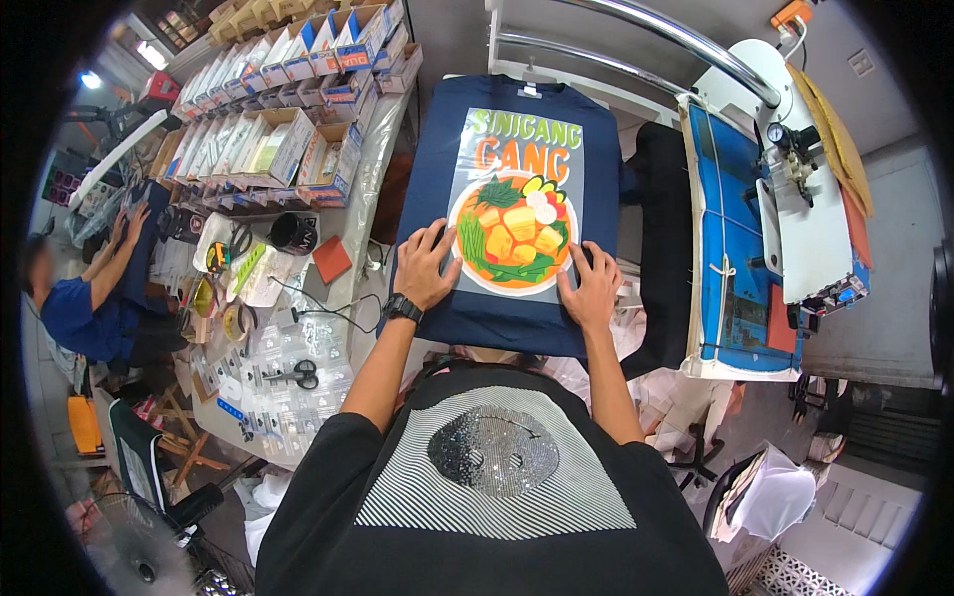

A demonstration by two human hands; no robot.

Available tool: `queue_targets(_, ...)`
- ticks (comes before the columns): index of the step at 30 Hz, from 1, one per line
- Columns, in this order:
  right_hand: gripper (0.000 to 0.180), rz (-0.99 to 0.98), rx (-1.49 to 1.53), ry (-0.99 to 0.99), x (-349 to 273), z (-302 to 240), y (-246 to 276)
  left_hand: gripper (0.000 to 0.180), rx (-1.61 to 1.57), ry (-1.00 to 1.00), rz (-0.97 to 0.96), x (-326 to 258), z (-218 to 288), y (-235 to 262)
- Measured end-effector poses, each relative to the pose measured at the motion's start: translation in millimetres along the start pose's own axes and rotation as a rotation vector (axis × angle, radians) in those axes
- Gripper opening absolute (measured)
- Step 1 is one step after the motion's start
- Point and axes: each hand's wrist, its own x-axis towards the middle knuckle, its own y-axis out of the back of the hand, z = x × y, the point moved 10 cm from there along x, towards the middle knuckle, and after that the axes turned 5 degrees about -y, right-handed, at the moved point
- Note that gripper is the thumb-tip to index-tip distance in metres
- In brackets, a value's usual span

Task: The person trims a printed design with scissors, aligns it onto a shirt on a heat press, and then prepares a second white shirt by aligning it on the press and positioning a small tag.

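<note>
Left hand: the left hand (425,263) lies flat and unclenched, fingers spread, on the left edge of the printed transfer sheet (515,204); a black watch (401,308) sits on that wrist.
Right hand: the right hand (591,286) lies flat as well, gripping nothing, pressing the sheet's lower right corner.
Transfer sheet: a grey sheet with coloured lettering above a round picture of a bowl of food, lying on the chest of the navy T-shirt (606,149).
T-shirt: spread smooth on the platen in front of the person, collar pointing away from them, between the cluttered table (370,149) and the heat press (785,209).
Table: to the left, carrying rows of boxes (288,60), scissors (298,373), a black cup (293,232) and small packets.
Another person: a co-worker in a blue shirt (75,313) sits far left, hands on a dark cloth.
</note>
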Motion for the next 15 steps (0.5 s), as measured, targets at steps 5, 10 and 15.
queue_targets(5,0.049,0.006,0.001,0.003,0.0,-0.1,1.2,0.052,0.003,-0.006,0.005,0.0,-0.4,-1.2)
queue_targets(10,0.05,0.004,-0.015,0.003,0.1,0.9,-0.5,0.052,-0.001,-0.006,0.004,0.3,-0.2,-1.6)
queue_targets(15,0.049,0.008,-0.006,0.004,0.3,-0.3,1.2,0.052,0.005,-0.007,0.003,-0.2,-0.1,-1.7)
